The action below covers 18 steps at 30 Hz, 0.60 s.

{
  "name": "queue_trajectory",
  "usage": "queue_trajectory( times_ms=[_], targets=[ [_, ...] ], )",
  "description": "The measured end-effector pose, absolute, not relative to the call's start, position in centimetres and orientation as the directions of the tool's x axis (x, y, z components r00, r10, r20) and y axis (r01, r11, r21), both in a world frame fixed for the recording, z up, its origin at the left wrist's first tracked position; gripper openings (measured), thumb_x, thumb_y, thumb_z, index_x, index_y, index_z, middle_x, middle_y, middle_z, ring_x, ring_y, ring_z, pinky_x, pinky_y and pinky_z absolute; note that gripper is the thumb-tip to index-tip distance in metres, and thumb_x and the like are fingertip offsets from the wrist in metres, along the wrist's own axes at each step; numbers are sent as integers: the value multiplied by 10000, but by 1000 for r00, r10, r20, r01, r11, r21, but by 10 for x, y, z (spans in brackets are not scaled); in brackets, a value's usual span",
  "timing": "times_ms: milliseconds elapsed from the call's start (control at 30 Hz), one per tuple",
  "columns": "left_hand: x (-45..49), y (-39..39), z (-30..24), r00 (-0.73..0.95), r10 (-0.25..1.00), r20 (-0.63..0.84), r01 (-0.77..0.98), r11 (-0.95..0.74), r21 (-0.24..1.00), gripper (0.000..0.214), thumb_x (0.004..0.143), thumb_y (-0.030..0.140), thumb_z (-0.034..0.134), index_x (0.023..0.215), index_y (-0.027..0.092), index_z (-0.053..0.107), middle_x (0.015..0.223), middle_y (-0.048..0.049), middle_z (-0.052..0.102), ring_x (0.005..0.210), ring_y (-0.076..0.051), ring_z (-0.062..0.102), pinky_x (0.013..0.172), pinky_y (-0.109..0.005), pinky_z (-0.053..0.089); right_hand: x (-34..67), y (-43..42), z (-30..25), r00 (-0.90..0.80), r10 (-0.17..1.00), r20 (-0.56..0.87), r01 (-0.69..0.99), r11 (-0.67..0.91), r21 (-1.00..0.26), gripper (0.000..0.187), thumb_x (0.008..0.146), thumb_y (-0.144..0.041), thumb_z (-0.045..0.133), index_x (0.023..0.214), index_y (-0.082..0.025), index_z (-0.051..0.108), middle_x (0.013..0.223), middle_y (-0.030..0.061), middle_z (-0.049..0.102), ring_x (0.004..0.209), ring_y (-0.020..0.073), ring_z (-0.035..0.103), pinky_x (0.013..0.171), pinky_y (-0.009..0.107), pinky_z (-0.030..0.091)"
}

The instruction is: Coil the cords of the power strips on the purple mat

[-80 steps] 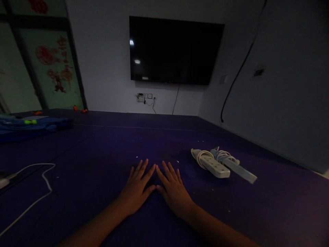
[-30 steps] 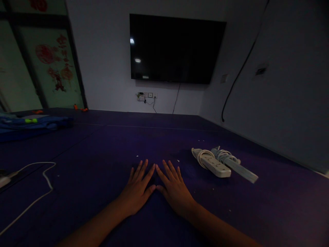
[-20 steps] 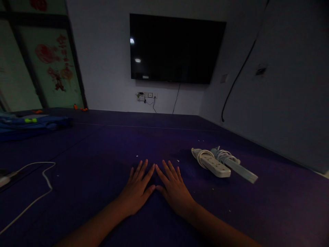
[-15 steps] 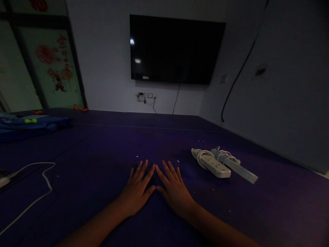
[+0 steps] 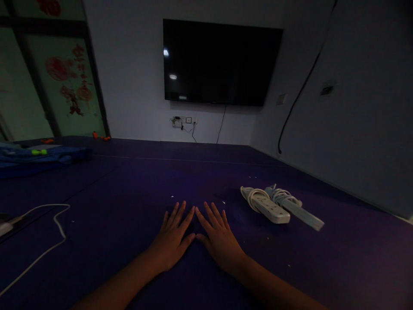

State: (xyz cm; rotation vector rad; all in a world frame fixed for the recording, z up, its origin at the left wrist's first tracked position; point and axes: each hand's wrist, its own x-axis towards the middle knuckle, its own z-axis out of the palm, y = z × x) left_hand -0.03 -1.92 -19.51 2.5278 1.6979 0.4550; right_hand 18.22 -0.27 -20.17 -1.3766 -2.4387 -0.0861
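Note:
My left hand point(image 5: 173, 237) lies flat on the dark purple surface point(image 5: 142, 193), palm down, fingers spread and holding nothing. Mirroring it, my right hand point(image 5: 219, 237) rests palm down with its fingers apart, also holding nothing. The thumbs and index fingertips of the two hands nearly meet; whether they touch I cannot tell. To the right of my right hand sits a white power strip point(image 5: 271, 209) with its cord coiled round one end. Just behind it lies a second white strip point(image 5: 305, 215), likewise wrapped in cord.
A white cable point(image 5: 60, 228) curves across the surface at left, leading to a white plug-like piece point(image 5: 5, 228). Blue fabric point(image 5: 61, 155) is heaped at the far left, with small orange objects point(image 5: 105, 138) beyond. A television point(image 5: 222, 62) hangs on the wall above sockets point(image 5: 183, 120).

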Motion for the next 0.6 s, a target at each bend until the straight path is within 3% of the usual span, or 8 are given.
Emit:
queue_trajectory(
  times_ms=[600],
  targets=[
    [-1,-19,-197,356,908,220,891,-401,214,605,916,475,290,1444,309,45,1528,-79,46,1386,-283,28,1066,-563,187,181,-5,-195,-467,843,267,852,510,-120,576,903,-393,414,1427,-346,178,1517,54,163,1386,274,88,1075,558,171]
  ],
)
